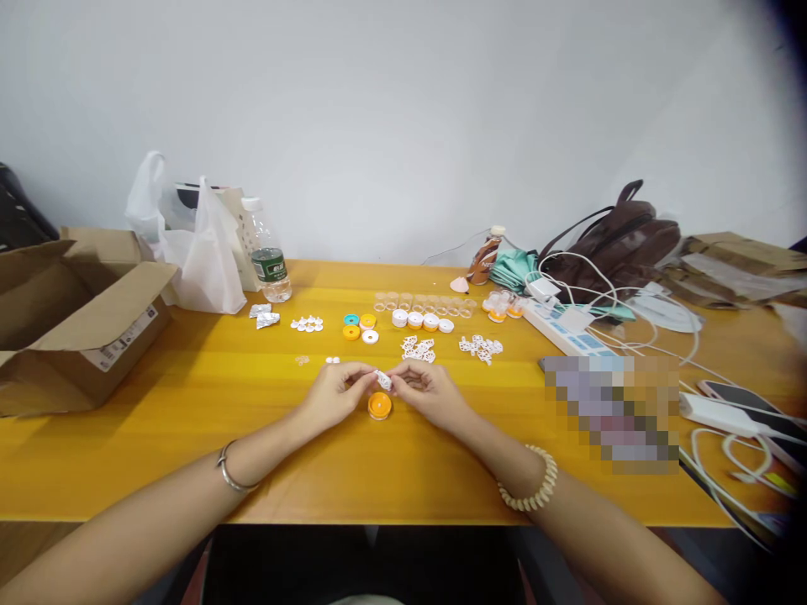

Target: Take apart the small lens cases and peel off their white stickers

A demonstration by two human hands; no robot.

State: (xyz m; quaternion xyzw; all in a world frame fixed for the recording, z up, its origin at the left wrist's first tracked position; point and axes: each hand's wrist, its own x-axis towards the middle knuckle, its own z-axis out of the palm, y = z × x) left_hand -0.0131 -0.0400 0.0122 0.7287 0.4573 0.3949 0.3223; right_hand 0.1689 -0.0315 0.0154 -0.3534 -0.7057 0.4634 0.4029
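Note:
My left hand point(335, 391) and my right hand point(424, 388) meet over the middle of the yellow table point(189, 437), fingers pinched together on one small white part point(382, 380) between them. Directly below that part an orange round cap point(379, 406) lies on the table. Behind the hands lie white flat pieces in piles point(418, 349) point(480, 346), a row of white and orange caps point(422, 320), loose coloured caps point(361, 328) and a row of small clear cups point(424, 302).
An open cardboard box point(69, 319) stands at the left. A white plastic bag point(202, 252) and a water bottle point(266, 252) stand at the back. A brown bag point(618, 239), a power strip point(567, 329), cables and phones point(737, 399) crowd the right side.

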